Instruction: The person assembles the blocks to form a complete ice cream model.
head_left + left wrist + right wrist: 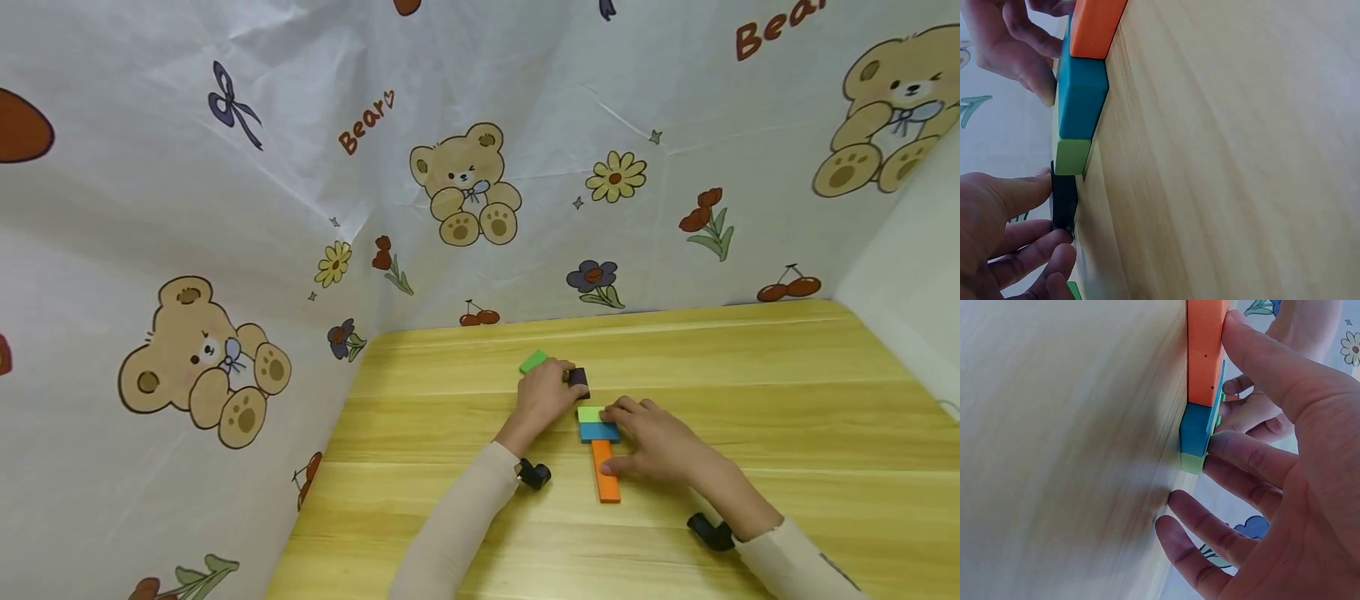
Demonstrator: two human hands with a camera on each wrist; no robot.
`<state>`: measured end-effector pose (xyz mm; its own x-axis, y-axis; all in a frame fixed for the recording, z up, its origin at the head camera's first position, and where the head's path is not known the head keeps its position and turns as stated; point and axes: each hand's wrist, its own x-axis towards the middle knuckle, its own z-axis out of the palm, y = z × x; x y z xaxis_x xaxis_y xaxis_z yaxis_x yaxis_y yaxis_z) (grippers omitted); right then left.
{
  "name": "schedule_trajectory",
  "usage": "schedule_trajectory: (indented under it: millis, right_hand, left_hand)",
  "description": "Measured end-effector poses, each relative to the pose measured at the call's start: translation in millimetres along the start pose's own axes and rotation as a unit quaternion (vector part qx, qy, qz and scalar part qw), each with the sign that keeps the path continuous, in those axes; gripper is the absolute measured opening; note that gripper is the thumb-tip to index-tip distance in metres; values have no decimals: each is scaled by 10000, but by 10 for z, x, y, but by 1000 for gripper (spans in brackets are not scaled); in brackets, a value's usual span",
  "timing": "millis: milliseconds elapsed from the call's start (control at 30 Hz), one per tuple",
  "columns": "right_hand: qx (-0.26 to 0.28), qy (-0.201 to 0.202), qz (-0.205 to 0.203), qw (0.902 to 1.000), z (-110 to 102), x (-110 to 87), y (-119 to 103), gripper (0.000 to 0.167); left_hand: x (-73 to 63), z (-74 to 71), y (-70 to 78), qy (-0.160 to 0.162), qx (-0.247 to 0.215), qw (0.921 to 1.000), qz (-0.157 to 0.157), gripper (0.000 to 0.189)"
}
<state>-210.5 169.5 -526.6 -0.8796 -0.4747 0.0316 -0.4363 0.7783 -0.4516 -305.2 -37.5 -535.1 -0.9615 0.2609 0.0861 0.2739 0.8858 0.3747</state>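
My left hand [542, 393] pinches a black block [581, 382] between thumb and fingers, on the table just beyond the other blocks. In the left wrist view the black block [1064, 199] stands close to the end of a light green block [1073, 156]. Side by side lie the light green block [589, 414] and a blue block [598, 432], with a long orange block [605, 487] running from the blue one toward me. My right hand [663, 442] rests on these, its thumb against the orange block and fingertips at the light green and blue ones.
A green block [533, 360] lies beyond my left hand, partly hidden by it. The wooden table [787, 400] meets a bear-print cloth [540, 250] at the back and left. A white surface [915, 275] borders the right side.
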Motion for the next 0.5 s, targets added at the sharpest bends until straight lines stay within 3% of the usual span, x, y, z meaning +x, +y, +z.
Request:
schedule_trajectory:
  millis: [300, 500]
  right_hand:
    - [10, -6, 29, 10000, -8, -6, -5, 81]
    - [-10, -21, 42, 10000, 6, -1, 5, 83]
  left_hand:
    - [61, 10, -10, -194, -606, 9978, -162, 46]
    - [114, 11, -61, -434, -1352, 9892, -370, 47]
